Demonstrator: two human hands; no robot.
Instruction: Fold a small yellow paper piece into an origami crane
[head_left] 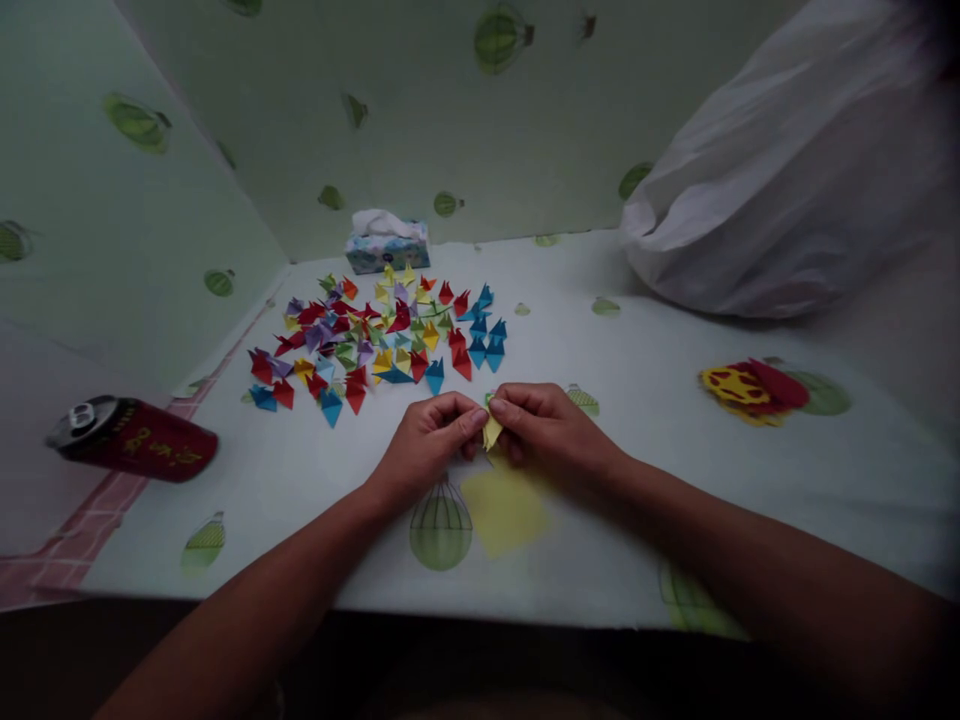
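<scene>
A red can point(157, 442) sat at the left, beside pale green walls point(180, 210) printed with balloons. The white worktop point(292, 480), similarly patterned, bore a spread of multicoloured folded paper birds point(401, 318), with a tissue box point(386, 252) behind them near the back wall. The left hand point(426, 438) and right hand point(551, 430) pinched a small yellow folded paper point(491, 434) between them, near a flat yellow sheet point(510, 515). Farther right lay red and yellow cutouts point(780, 385), a bulging white bag point(780, 200) behind.
</scene>
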